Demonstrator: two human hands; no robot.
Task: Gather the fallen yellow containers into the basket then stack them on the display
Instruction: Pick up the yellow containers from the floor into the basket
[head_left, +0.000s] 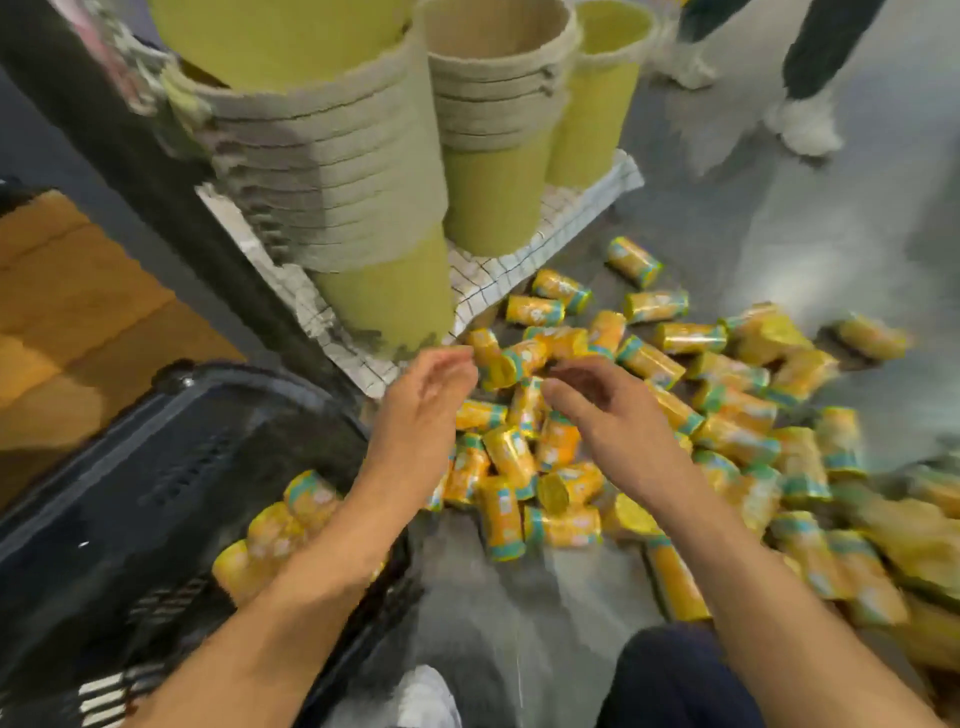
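Note:
Several yellow containers (644, 364) with teal bands lie scattered in a heap on the grey floor. A dark plastic basket (171, 467) stands at the left, and a few yellow containers (280, 530) lie inside it. My left hand (421, 410) hovers over the near edge of the heap, fingers loosely curled, holding nothing. My right hand (597, 405) hangs beside it over the pile, fingers bent and relaxed, with nothing in its grasp. Motion blur softens both hands.
Stacks of tall yellow-green and beige bins (374, 171) stand on a white wire grid platform (524, 260) just beyond the heap. Another person's legs and white shoes (805, 124) are at the top right. My knee (685, 675) is at the bottom.

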